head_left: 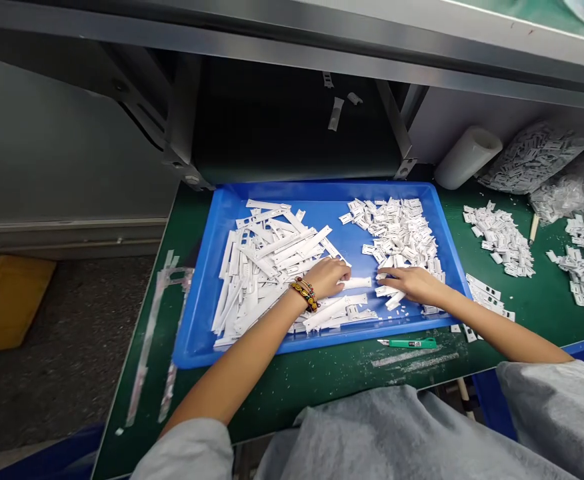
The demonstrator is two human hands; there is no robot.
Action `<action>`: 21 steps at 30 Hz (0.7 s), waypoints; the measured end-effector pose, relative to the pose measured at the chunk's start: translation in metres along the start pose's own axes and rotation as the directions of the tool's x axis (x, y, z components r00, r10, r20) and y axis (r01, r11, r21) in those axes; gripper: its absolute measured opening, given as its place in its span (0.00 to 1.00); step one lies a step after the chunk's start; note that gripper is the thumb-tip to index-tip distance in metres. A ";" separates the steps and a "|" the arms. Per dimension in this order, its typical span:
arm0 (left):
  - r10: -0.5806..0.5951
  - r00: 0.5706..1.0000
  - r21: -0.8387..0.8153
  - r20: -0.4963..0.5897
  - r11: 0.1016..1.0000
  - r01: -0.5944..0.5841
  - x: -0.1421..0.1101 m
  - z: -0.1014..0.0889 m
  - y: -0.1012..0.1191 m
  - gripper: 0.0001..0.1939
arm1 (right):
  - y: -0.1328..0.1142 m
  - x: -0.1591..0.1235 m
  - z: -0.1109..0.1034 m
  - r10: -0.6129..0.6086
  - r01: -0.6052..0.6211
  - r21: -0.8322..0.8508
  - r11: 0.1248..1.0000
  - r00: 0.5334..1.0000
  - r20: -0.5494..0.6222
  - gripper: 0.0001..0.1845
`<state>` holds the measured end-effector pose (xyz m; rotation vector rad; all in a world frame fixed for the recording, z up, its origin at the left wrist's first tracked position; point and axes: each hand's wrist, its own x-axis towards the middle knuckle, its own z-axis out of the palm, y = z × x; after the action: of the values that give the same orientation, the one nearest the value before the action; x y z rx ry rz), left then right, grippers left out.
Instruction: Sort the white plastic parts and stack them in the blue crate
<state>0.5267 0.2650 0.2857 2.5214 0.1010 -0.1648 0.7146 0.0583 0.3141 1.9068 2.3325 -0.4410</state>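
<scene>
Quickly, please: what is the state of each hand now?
Left hand: curled on a white strip, hold unclear.
Right hand: open, on small white pieces.

Bright even light, faint shadows, bowed edges, corners perhaps soft

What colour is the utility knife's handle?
The utility knife's handle is green, best seen in the head view.

A narrow gap of blue tray runs down the centre between the long white strips and the small white pieces. The tray's raised rim, a green utility knife below it, and the metal beam overhead stand in the way.
</scene>
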 end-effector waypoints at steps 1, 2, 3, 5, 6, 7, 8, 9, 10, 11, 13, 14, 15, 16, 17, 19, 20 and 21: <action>0.010 1.000 -0.008 0.019 1.000 -0.010 0.000 0.000 0.000 0.07 | 0.000 0.003 0.003 0.006 -0.006 -0.029 1.000 1.000 -0.015 0.30; 0.019 0.999 -0.017 0.036 1.000 -0.018 0.000 -0.001 0.000 0.06 | 0.000 0.005 0.006 0.010 -0.012 -0.045 0.999 1.000 -0.029 0.28; 0.023 0.999 -0.027 0.047 0.999 -0.022 -0.001 -0.002 0.001 0.07 | 0.000 0.007 0.008 0.015 -0.017 -0.047 0.999 0.999 -0.043 0.25; 0.013 1.000 -0.044 0.019 0.999 -0.012 -0.002 -0.005 0.000 0.08 | 0.001 0.011 0.010 0.028 -0.029 -0.018 0.999 0.997 -0.077 0.20; -0.004 0.999 -0.044 -0.032 0.999 0.003 -0.002 -0.007 -0.001 0.09 | 0.001 0.012 0.009 0.038 -0.037 0.009 0.999 0.994 -0.106 0.18; -0.031 0.994 -0.036 -0.107 0.999 0.027 -0.003 -0.009 -0.003 0.10 | 0.001 0.013 0.008 0.050 -0.044 0.045 0.998 0.988 -0.148 0.17; -0.063 0.978 -0.020 -0.198 0.998 0.061 -0.003 -0.012 -0.005 0.12 | 0.000 0.013 0.006 0.066 -0.048 0.090 0.995 0.977 -0.203 0.15; -0.099 0.952 0.000 -0.289 0.995 0.104 -0.003 -0.014 -0.008 0.14 | -0.002 0.012 0.002 0.088 -0.049 0.147 0.988 0.959 -0.271 0.13; -0.138 0.921 0.021 -0.365 0.987 0.157 -0.002 -0.015 -0.012 0.16 | -0.004 0.012 -0.003 0.123 -0.050 0.214 0.976 0.931 -0.345 0.12; -0.183 0.890 0.035 -0.418 0.975 0.217 0.000 -0.016 -0.015 0.18 | -0.006 0.012 -0.009 0.176 -0.053 0.290 0.955 0.892 -0.416 0.11; -0.280 0.838 0.048 -0.468 0.939 0.341 0.005 -0.016 -0.024 0.21 | -0.011 0.016 -0.023 0.351 -0.086 0.467 0.880 0.782 -0.516 0.10; -0.323 0.817 0.050 -0.479 0.918 0.393 0.007 -0.015 -0.028 0.22 | -0.014 0.020 -0.029 0.463 -0.110 0.568 0.816 0.712 -0.527 0.11; -0.356 0.798 0.051 -0.487 0.900 0.433 0.009 -0.013 -0.031 0.23 | -0.017 0.026 -0.035 0.573 -0.126 0.668 0.733 0.645 -0.506 0.13; -0.376 0.783 0.050 -0.495 0.888 0.458 0.011 -0.012 -0.035 0.21 | -0.019 0.032 -0.040 0.664 -0.126 0.763 0.634 0.594 -0.455 0.15; -0.383 0.774 0.048 -0.503 0.883 0.468 0.012 -0.012 -0.037 0.19 | -0.021 0.040 -0.042 0.725 -0.103 0.843 0.528 0.571 -0.384 0.17; -0.375 0.762 0.028 -0.529 0.889 0.457 0.011 -0.013 -0.040 0.11 | -0.023 0.055 -0.042 0.757 -0.015 0.947 0.322 0.604 -0.248 0.20; -0.365 0.750 0.004 -0.552 0.898 0.440 0.010 -0.015 -0.040 0.09 | -0.023 0.062 -0.039 0.745 0.029 0.972 0.233 0.637 -0.198 0.21; -0.354 0.736 -0.031 -0.577 0.910 0.413 0.009 -0.017 -0.038 0.07 | -0.023 0.068 -0.036 0.733 0.067 0.986 0.155 0.661 -0.161 0.22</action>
<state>0.5326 0.3060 0.2772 2.5320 0.8857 0.4516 0.6819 0.1283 0.3346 3.6266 1.5715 -1.7858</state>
